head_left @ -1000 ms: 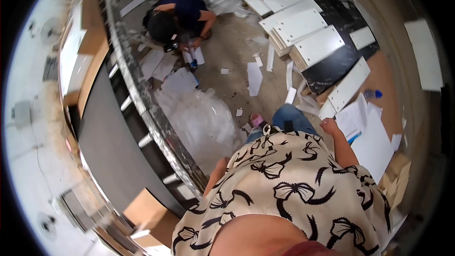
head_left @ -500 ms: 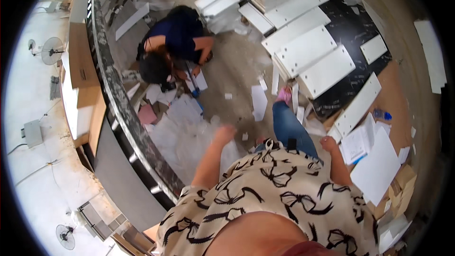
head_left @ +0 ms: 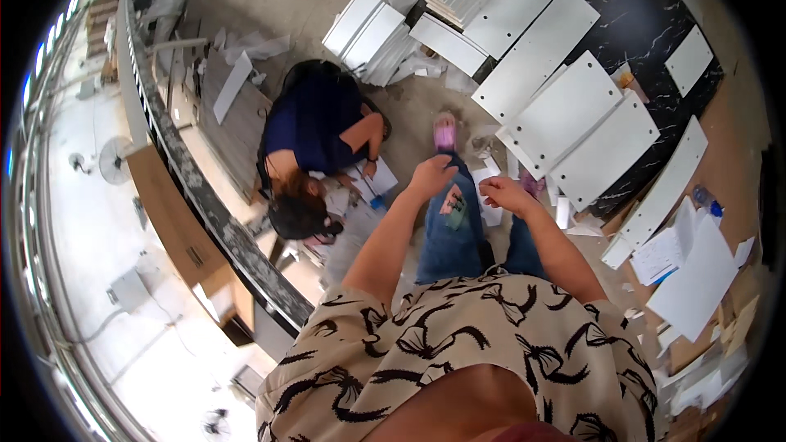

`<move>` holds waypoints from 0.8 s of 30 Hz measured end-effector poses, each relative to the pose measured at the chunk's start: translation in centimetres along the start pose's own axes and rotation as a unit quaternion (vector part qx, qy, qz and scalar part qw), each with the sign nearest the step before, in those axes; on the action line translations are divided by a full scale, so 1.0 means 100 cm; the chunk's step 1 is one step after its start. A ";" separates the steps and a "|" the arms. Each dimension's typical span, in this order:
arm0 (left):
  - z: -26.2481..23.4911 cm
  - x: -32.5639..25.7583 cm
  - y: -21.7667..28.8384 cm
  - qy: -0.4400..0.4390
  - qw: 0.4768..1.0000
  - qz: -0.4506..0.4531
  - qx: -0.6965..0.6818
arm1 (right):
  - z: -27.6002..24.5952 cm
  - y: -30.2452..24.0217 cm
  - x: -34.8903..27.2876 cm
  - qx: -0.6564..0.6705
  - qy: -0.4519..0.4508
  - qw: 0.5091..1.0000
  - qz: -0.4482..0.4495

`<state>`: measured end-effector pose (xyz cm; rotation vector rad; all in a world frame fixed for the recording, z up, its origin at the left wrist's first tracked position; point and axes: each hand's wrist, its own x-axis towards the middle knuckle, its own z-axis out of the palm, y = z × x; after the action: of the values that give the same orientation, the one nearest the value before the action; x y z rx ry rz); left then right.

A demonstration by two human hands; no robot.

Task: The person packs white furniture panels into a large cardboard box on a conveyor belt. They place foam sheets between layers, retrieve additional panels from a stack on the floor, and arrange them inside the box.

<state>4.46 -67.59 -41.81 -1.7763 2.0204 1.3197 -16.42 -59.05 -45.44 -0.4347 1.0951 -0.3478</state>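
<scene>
My left hand [head_left: 431, 178] hangs in front of me over my jeans [head_left: 446, 237], fingers loosely bent and a little apart, with nothing seen in it. Just to its right, my right hand [head_left: 505, 195] is held with loosely curled fingers, also apparently holding nothing. The two hands are apart, and neither touches a panel. Nearest to the right hand is a stack of white drilled panels [head_left: 565, 110], lying beyond it on the right. One foot in a pink shoe [head_left: 444, 131] is forward on the floor.
A crouching person [head_left: 315, 127] works over white sheets at the left. Behind them runs a long dark-edged frame [head_left: 209, 184]. More white panels [head_left: 368, 33] are stacked ahead, on and beside a black marbled board [head_left: 630, 12]. Papers [head_left: 655, 255], a large white sheet [head_left: 696, 278] and scraps lie right.
I have stepped forward, one foot now ahead. Both hands have swung inward and forward from wide apart to near each other. The panel stack and the crouching person appear closer.
</scene>
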 end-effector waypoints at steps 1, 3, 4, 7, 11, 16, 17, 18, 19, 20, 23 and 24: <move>-0.006 0.028 -0.003 0.011 1.000 0.006 -0.020 | 0.002 -0.005 0.021 -0.001 0.012 1.000 0.002; -0.013 0.083 -0.019 -0.029 0.999 0.010 -0.044 | 0.002 -0.013 0.052 0.039 0.022 0.999 0.015; -0.016 0.113 -0.032 -0.054 0.998 0.030 -0.008 | 0.005 -0.015 0.069 0.057 0.027 0.998 0.029; -0.024 0.212 -0.077 -0.132 0.982 0.068 0.118 | 0.006 -0.011 0.132 0.241 0.079 0.966 0.048; -0.037 0.335 -0.121 -0.171 0.945 0.094 0.262 | 0.003 0.009 0.221 0.381 0.175 0.905 0.068; -0.033 0.451 -0.136 -0.102 0.858 0.165 0.475 | -0.039 0.074 0.333 0.573 0.231 0.785 0.027; -0.034 0.471 -0.146 -0.066 0.814 0.244 0.522 | -0.044 0.082 0.356 0.615 0.237 0.751 0.022; -0.020 0.488 -0.149 -0.063 0.797 0.281 0.531 | -0.057 0.097 0.372 0.648 0.255 0.718 0.018; -0.029 0.509 -0.169 -0.003 0.761 0.323 0.563 | -0.056 0.083 0.395 0.687 0.263 0.678 0.015; -0.016 0.517 -0.167 -0.010 0.747 0.320 0.583 | -0.066 0.087 0.403 0.699 0.298 0.650 0.021; -0.006 0.528 -0.150 -0.021 0.670 0.381 0.637 | -0.098 0.086 0.419 0.753 0.351 0.557 0.005; -0.007 0.534 -0.147 0.036 0.661 0.454 0.596 | -0.106 0.081 0.422 0.762 0.366 0.534 -0.030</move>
<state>1.85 -105.85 -81.76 -0.1651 2.7675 -0.2785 -7.86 -73.88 -86.23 1.4124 1.1221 -1.4630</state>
